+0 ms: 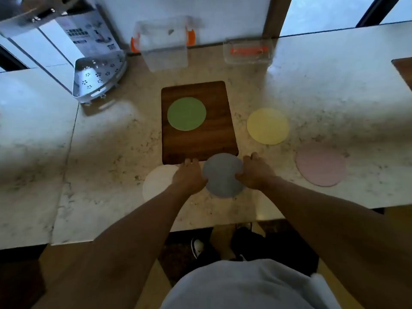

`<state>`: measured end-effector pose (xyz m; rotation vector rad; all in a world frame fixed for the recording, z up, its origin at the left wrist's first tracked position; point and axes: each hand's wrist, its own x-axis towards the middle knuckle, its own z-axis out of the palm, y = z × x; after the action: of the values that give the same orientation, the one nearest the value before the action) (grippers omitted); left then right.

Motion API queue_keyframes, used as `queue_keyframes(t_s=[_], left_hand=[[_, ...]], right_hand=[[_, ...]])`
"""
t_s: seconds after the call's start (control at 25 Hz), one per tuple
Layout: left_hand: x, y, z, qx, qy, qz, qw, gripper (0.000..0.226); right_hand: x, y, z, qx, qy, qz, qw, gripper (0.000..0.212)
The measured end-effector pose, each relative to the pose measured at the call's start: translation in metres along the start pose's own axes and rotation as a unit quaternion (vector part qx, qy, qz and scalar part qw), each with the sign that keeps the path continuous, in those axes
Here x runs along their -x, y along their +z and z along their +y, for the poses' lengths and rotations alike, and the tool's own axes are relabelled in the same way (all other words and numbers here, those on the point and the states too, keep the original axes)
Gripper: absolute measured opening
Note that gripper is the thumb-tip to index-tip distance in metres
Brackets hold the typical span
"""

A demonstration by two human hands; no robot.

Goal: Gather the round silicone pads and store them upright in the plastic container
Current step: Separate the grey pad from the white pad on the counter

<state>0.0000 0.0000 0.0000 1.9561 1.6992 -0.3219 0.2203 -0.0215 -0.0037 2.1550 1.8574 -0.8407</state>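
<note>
Several round silicone pads lie flat on the marble counter. A grey pad (223,175) sits near the front, its far edge overlapping the wooden board (198,148). My left hand (189,176) grips its left rim and my right hand (255,172) grips its right rim. A white pad (156,184) lies partly under my left hand. A green pad (186,113) rests on the board. A yellow pad (268,126) and a pink pad (321,167) lie to the right. The clear plastic container (163,46) with orange clips stands at the back.
The container's clear lid (248,51) with an orange strip lies at the back right. A perforated metal corner rack (98,78) stands at the back left beside a printed box (89,34). The counter's front edge runs just below my forearms.
</note>
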Motion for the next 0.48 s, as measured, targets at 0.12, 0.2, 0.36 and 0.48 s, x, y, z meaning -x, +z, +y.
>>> queue_keyframes(t_s=[0.12, 0.2, 0.36, 0.48], left_hand=[[-0.004, 0.002, 0.018, 0.049, -0.051, -0.014, 0.997, 0.061], [-0.003, 0.006, 0.027, 0.047, -0.045, -0.007, 0.998, 0.045], [0.003, 0.02, 0.041, 0.072, -0.064, 0.012, 0.995, 0.031], [0.003, 0.022, 0.047, 0.093, -0.098, 0.034, 0.99, 0.035]], right_hand=[[-0.013, -0.003, 0.007, -0.019, -0.023, -0.021, 0.999, 0.055], [-0.018, -0.001, 0.01, -0.031, -0.033, -0.023, 0.999, 0.053], [-0.02, 0.003, 0.016, -0.018, -0.047, -0.003, 0.999, 0.047], [-0.019, 0.009, 0.015, -0.019, -0.047, 0.01, 0.999, 0.049]])
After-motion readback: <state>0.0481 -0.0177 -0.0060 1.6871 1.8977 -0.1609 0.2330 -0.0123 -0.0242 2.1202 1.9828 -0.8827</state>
